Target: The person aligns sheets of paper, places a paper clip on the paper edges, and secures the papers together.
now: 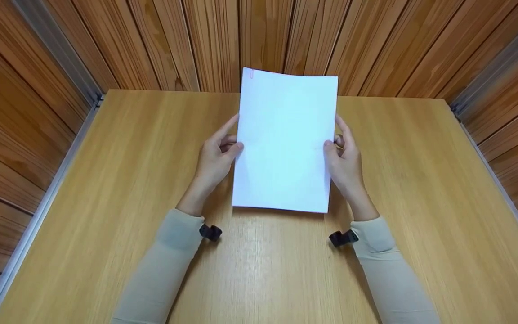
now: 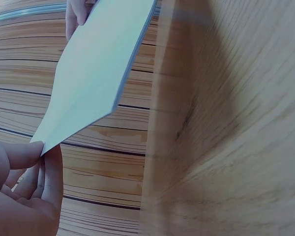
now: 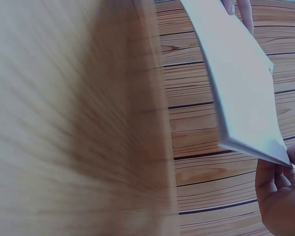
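A stack of white paper (image 1: 286, 144) is held up above the table between both hands. Near its top left corner sits a small pink paper clip (image 1: 252, 74). My left hand (image 1: 216, 155) pinches the left edge, thumb on the front and fingers behind. On the opposite edge, my right hand (image 1: 345, 162) grips in the same way. In the left wrist view the paper (image 2: 98, 69) shows several layered sheets along its lower edge. From the right wrist, the paper (image 3: 241, 93) looks slightly bent, and its lower edge is off the tabletop.
The wooden table (image 1: 412, 180) spreads under both arms. Wood-plank walls (image 1: 263, 40) stand behind it and at both sides, with a metal strip (image 1: 68, 162) along the left edge. Small black cameras (image 1: 211, 232) are worn at the wrists.
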The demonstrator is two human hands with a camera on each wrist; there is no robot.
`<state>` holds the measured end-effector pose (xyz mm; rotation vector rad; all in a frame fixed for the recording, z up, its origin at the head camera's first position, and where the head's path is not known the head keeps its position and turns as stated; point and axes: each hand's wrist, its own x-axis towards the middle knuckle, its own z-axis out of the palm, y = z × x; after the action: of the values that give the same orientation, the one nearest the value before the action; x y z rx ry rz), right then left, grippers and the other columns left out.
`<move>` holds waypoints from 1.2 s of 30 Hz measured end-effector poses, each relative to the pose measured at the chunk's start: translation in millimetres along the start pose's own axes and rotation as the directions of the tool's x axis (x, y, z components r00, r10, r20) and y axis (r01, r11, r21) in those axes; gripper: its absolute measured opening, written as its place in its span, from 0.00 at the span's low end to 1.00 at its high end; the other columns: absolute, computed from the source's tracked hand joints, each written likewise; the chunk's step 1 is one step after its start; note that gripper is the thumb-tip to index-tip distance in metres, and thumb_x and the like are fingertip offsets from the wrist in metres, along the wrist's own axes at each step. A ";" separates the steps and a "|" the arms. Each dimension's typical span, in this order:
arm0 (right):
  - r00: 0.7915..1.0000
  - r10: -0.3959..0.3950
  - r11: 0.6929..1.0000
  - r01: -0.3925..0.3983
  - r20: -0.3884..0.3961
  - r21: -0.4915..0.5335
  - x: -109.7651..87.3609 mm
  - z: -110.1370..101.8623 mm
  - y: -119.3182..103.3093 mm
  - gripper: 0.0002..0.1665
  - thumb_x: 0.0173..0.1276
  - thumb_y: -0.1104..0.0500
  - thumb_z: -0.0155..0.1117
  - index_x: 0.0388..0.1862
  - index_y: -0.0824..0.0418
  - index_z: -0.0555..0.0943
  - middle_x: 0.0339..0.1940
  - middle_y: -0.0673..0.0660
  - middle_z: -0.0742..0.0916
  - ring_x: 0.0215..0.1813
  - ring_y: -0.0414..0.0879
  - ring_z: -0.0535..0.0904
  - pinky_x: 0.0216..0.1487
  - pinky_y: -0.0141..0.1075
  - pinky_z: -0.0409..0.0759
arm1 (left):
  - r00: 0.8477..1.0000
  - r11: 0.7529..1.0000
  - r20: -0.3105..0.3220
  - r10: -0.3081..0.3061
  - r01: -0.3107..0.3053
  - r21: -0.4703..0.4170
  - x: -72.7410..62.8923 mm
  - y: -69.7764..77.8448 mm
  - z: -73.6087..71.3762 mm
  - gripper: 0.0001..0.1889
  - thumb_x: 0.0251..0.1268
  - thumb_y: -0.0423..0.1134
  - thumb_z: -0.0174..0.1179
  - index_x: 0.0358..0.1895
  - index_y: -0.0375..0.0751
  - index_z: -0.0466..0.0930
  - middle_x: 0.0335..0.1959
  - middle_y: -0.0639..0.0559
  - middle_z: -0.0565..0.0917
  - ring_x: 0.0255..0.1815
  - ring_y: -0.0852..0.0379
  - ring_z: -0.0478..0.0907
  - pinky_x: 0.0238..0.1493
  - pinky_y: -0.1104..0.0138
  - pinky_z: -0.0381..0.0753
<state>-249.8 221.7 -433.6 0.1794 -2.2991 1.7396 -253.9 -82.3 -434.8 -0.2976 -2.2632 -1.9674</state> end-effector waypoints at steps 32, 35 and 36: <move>0.999 0.011 0.998 -0.013 -0.031 -0.067 -1.4 2.8 -1.9 0.37 0.80 0.70 0.58 0.84 0.57 0.66 0.31 0.55 0.76 0.33 0.43 0.68 0.34 0.29 0.67 | 1.000 0.997 0.008 -0.005 0.004 0.073 -0.4 -1.8 -1.3 0.34 0.75 0.26 0.61 0.80 0.52 0.70 0.52 0.44 0.87 0.47 0.52 0.82 0.50 0.64 0.81; 1.000 -0.001 0.998 0.000 -0.027 -0.065 -3.5 5.0 -9.7 0.36 0.79 0.72 0.57 0.83 0.62 0.65 0.31 0.58 0.77 0.33 0.43 0.68 0.35 0.28 0.67 | 1.000 0.996 0.012 -0.009 0.008 0.084 0.0 -2.4 -2.7 0.34 0.75 0.26 0.61 0.80 0.52 0.70 0.54 0.44 0.86 0.48 0.52 0.83 0.52 0.63 0.81; 1.000 0.001 0.998 -0.003 -0.023 -0.062 -4.6 5.5 -13.6 0.36 0.79 0.72 0.57 0.83 0.62 0.65 0.32 0.59 0.78 0.33 0.43 0.68 0.35 0.28 0.67 | 1.000 0.996 0.013 -0.013 0.012 0.087 -0.1 -2.4 -3.1 0.34 0.75 0.26 0.62 0.80 0.52 0.70 0.53 0.43 0.86 0.48 0.51 0.82 0.52 0.63 0.82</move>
<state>-242.6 212.4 -423.7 0.1444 -2.3341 1.6594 -254.5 -85.7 -436.7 -0.2884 -2.3568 -1.8713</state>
